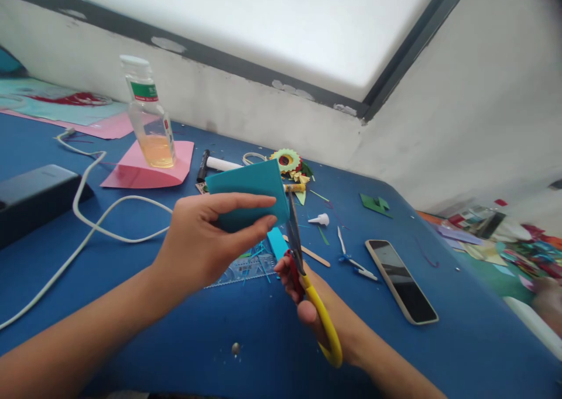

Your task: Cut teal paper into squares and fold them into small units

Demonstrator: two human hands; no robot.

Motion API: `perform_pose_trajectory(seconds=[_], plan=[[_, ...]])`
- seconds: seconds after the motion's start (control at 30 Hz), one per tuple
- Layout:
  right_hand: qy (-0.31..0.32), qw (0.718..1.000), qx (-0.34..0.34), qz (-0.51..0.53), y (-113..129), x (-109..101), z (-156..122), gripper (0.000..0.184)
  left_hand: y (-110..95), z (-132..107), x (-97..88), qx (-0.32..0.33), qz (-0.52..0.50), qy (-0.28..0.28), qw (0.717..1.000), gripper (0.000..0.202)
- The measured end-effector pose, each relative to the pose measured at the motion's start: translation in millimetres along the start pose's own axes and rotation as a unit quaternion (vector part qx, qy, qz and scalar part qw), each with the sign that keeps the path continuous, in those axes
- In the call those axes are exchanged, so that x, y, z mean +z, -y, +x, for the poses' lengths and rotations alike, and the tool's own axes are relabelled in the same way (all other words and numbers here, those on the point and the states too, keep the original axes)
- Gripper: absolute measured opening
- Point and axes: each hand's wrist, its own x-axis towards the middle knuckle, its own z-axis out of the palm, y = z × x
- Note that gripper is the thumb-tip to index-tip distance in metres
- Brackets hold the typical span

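Observation:
My left hand (215, 229) pinches a folded piece of teal paper (250, 179) between thumb and fingers, held up over the table. In my right hand (307, 305) is a pair of scissors (322, 311) with yellow and red handles, the blades pointing up along the paper's right edge. Whether the blades are cutting into the paper I cannot tell. Below and behind my hands lie a clear ruler (239, 275), thin blue strips (259, 258), a light blue paper strip (276, 244) and a wooden stick (316, 255).
A bottle of amber liquid (158, 147) stands on pink paper (127, 174). A white cable (81, 191) runs by a dark box (39, 194) on the left. At right lie a phone (404, 282), a white nozzle cap (322, 219) and a green paper piece (374, 204).

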Motion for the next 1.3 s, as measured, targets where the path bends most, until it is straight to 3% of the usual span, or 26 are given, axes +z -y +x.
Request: perform_pose_trajectory(seconds=[0.37,0.63,1.0,1.3], plan=[[-0.005,0.999,0.022,-0.037,3.6,-0.2,5.1,0.063,-3.4,2.2,0.2,-0.01,-0.016,0.0,1.0,0.016],[-0.024,0.999,-0.008,-0.026,1.0,0.6,4.4,0.077,-3.4,1.6,0.5,-0.004,0.004,-0.006,1.0,0.016],[-0.045,0.998,-0.007,-0.045,-0.2,6.7,2.8,0.076,-0.2,2.4,2.7,0.002,0.002,-0.002,1.0,0.016],[-0.03,0.999,0.002,-0.038,4.5,3.8,3.3,0.061,-1.5,2.8,2.1,-0.008,0.005,-0.005,1.0,0.016]])
